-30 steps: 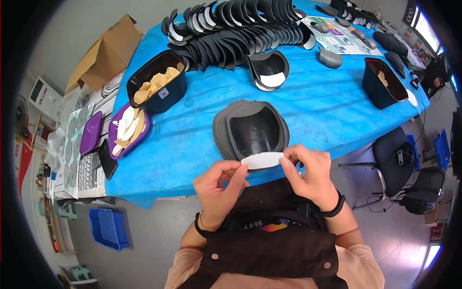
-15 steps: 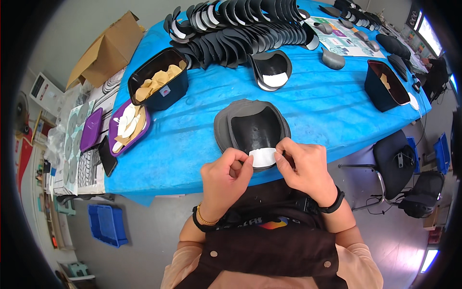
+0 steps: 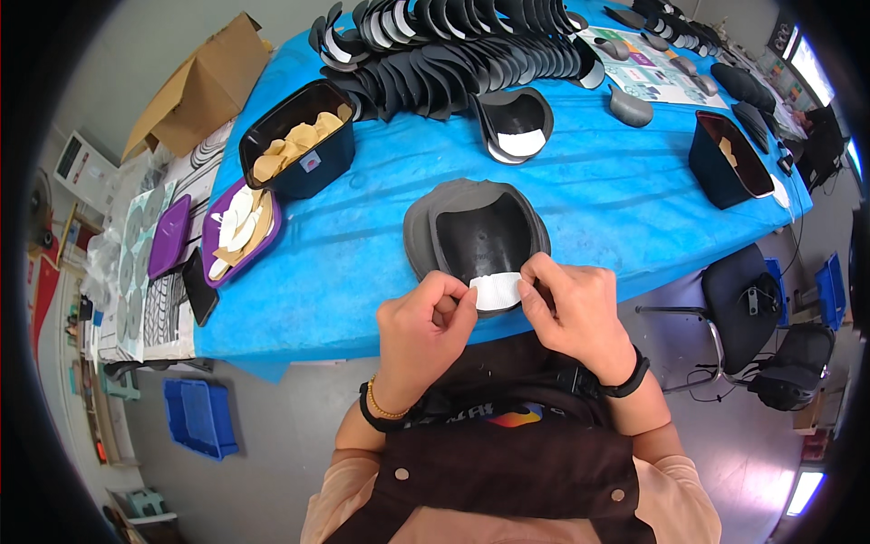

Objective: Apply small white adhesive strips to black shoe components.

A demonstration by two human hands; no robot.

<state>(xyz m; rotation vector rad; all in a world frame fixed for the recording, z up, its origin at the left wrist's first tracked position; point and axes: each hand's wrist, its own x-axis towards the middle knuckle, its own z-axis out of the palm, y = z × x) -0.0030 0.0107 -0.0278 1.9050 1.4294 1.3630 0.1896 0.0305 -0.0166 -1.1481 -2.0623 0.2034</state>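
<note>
White strip point(image 3: 496, 293): at near edge of black curved pad point(image 3: 487, 238), on blue tablecloth point(image 3: 337, 265). Left hand point(image 3: 419, 325): pinched on strip's left end. Right hand point(image 3: 576, 310): pinched on right end. Black bin point(image 3: 319, 172), beige pieces point(image 3: 299, 145) inside: farther left.

Strip point(image 3: 496, 292) on near end of pad stack point(image 3: 480, 238), tray point(image 3: 275, 227) left, tub point(image 3: 709, 174) right

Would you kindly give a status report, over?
Left hand, right hand: pinching white strip by its ends. Strip at near edge of black curved pad. No obstruction visible.
</note>
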